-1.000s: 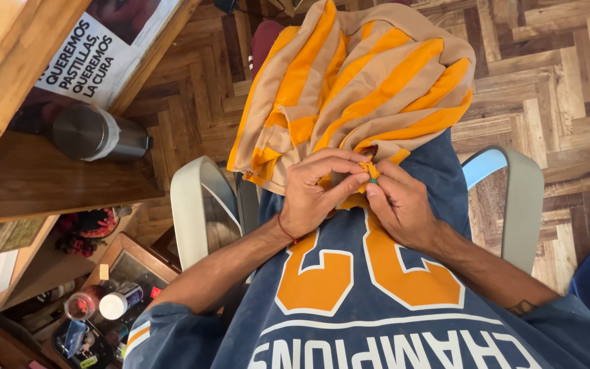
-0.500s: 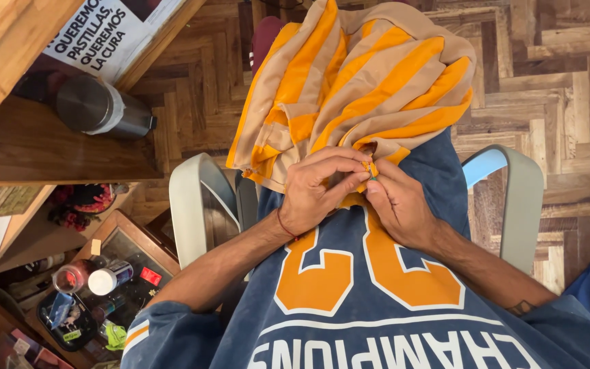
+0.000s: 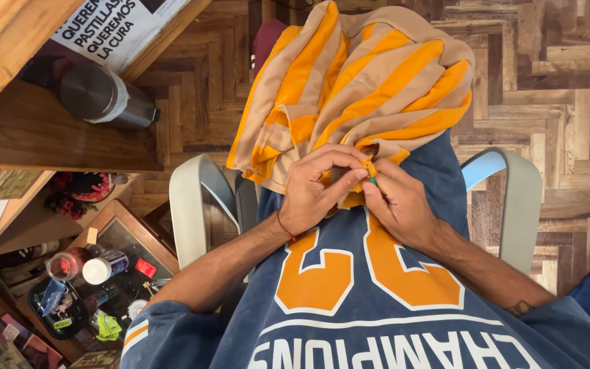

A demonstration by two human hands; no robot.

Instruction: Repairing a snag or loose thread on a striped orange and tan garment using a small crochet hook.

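View has shifted between the earlier frames and now; the brushed-steel cylindrical flask point(image 3: 107, 98) on the dark wooden shelf point(image 3: 49, 140) sat at mid-left a second ago, now lies higher, toward upper left; the white printed poster point(image 3: 114, 24) has slid up and is cut off by the top edge; at lower left more of the cluttered black tray point(image 3: 56, 311) has come into frame, with a white-capped jar point(image 3: 102, 266) and a green crumpled scrap point(image 3: 108, 325) now fully visible; the left hand point(image 3: 315, 188) and right hand point(image 3: 394, 201) show slightly shifted fingers on the orange-and-tan striped fabric point(image 3: 363, 89), pinch point at frame centre unchanged in place.
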